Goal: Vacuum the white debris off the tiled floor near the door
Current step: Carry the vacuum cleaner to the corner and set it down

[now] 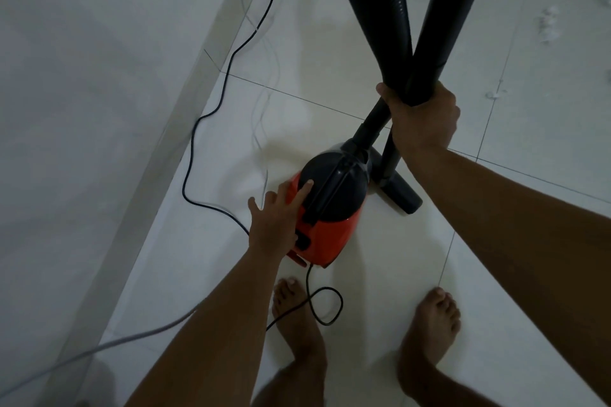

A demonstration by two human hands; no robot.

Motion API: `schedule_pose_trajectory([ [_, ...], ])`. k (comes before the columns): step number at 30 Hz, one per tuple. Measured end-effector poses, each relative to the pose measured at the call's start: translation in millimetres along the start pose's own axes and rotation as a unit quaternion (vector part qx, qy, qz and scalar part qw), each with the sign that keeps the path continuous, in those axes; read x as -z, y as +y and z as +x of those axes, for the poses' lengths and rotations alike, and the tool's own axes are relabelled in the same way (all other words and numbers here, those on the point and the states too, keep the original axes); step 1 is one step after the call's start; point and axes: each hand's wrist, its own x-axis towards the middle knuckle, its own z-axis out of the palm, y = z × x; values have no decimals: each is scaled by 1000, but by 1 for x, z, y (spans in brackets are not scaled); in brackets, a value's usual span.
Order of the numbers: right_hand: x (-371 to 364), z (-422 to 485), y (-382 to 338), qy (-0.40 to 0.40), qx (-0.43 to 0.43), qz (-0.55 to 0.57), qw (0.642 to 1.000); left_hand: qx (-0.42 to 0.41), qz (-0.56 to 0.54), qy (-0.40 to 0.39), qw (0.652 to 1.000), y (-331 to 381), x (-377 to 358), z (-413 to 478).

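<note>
Right hand: the right hand [421, 117] is closed in a full fist around two black tubes at once, the ribbed black flexible hose [383, 10] and the smooth black rigid wand [453, 6], where they cross. Gripping both together probably keeps the hose from swinging while the wand stays upright.
Left hand: the left hand [277, 221] lies spread and flat on the small red-and-black canister vacuum cleaner [330, 208], index finger stretched onto the black dome, holding nothing. The thumb side covers the black switch area on the red shell; it appears positioned to press the switch or steady the body.
Floor nozzle: the black flat floor nozzle [398, 192] rests on the glossy white tiled floor [380, 274], just beside the canister, not yet at the debris.
Power cord: the thin black power cord [211, 109] leaves the canister rear, loops near the bare feet and runs along the grey wall base [185, 116]. The loop near the feet is a trip risk.
Task target: the scattered white debris [549, 21] lies on the tiles at upper right, well apart from the nozzle.
Door: not identifiable in this view.
</note>
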Motion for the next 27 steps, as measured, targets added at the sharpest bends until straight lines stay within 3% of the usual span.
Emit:
schedule_pose_trajectory([
  [10,-3,1,1,1,-12,-2,1000,37,18,3,999,10,0,-2],
  [14,-2,0,-1,-4,-17,14,1000,43,-75,-83,993,9,17,6],
  [16,0,1,-4,-7,-25,21,999,45,-203,-148,967,-1,46,21],
  [18,1,2,-5,-9,-33,28,999,23,-346,-151,926,-5,96,43],
  [23,7,2,-8,-27,-38,47,998,-117,-545,-18,830,50,257,93],
  [27,9,-1,-16,-31,-59,87,994,-129,-614,12,778,95,305,100],
])
